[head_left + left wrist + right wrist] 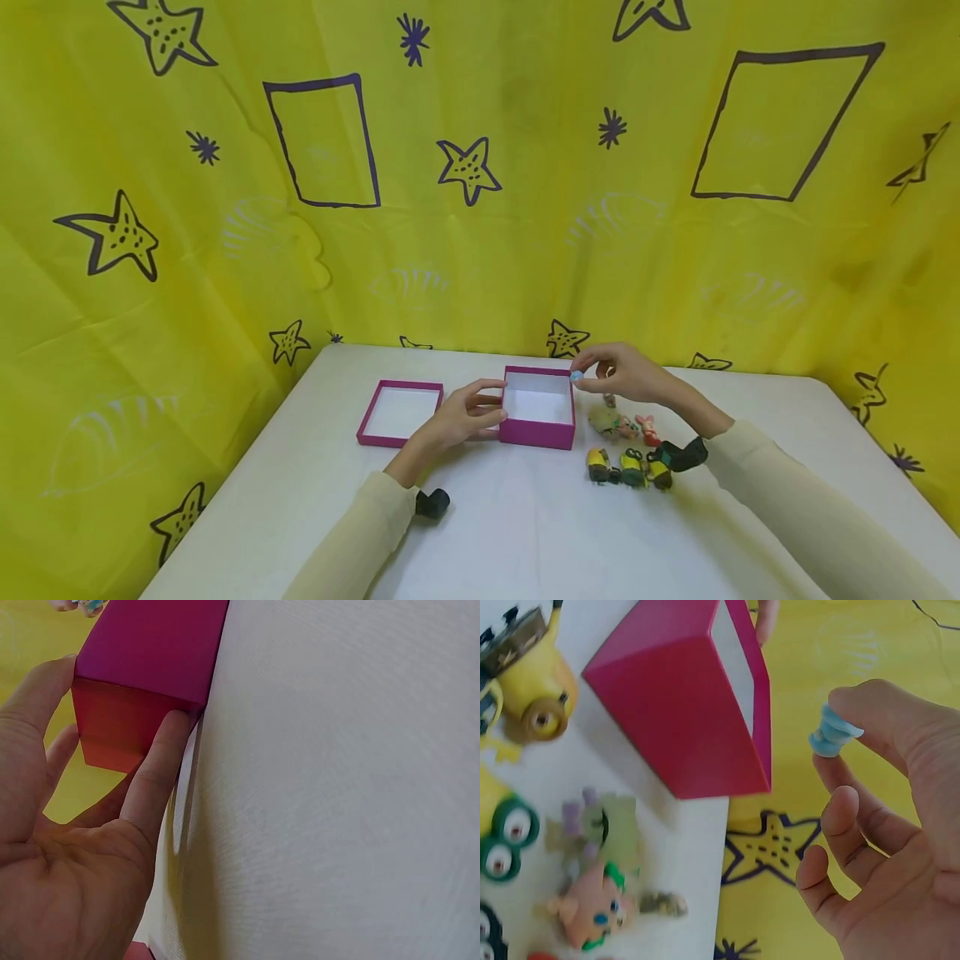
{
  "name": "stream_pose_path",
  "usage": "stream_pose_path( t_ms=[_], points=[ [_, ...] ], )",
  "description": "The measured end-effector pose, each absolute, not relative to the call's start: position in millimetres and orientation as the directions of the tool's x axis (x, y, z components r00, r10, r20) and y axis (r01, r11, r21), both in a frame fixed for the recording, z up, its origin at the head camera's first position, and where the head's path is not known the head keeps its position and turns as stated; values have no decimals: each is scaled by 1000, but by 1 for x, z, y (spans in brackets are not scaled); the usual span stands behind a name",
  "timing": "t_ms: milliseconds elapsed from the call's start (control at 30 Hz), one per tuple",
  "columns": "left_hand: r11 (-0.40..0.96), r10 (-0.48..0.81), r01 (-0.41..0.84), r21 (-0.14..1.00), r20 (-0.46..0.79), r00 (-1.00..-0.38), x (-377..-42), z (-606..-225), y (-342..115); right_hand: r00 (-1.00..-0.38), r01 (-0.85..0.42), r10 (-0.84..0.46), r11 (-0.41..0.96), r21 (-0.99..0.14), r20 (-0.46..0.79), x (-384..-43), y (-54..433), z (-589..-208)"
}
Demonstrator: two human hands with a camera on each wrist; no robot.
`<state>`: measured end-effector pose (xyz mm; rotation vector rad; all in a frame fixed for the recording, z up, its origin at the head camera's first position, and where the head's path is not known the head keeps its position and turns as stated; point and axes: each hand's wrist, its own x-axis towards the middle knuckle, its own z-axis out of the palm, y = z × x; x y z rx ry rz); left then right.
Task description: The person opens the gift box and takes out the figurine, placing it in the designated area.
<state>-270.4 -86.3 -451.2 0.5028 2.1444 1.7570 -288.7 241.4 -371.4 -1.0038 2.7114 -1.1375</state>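
Observation:
My right hand [626, 375] pinches a small light-blue toy figure [832, 733] between thumb and forefinger, the other fingers loosely bent. It is over the far right corner of an uncovered magenta box [537, 433], whose white inside shows. My left hand [461, 414] is at the box's left wall; spread thumb and fingers touch its side and edges in the left wrist view. Right of the box lie several small toys, among them a pale green figure [615, 829], a pinkish round-headed figure [592, 907] and a red-and-white one [648, 430].
The magenta box lid [401, 412] lies left of the box, white inside up. Nearer the front right stand several yellow toy figures [597, 463], below the right forearm. A yellow patterned curtain [480, 250] hangs behind the white table [510, 533].

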Motion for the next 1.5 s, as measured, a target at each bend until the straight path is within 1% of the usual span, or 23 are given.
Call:
stream_pose_path(
  t_ms=[267,833,1033,1200,1500],
  points=[
    [186,470,71,980,-25,-882,-271,-451,-88,-833,-501,-523,581,-641,177,-289,267,-375],
    [155,481,67,986,-16,-876,-271,-451,-89,-869,-457,-466,631,-627,165,-291,308,-399],
    [147,487,65,987,-15,-873,-270,-451,-87,-889,-418,-438,657,-627,134,-292,320,-409],
    [144,488,65,987,-14,-873,-270,-451,-87,-910,-350,-408,667,-657,71,-294,324,-416],
    [128,496,61,990,-10,-868,-272,-452,-87,-906,-341,-421,660,-669,46,-301,326,-427]
  ],
)
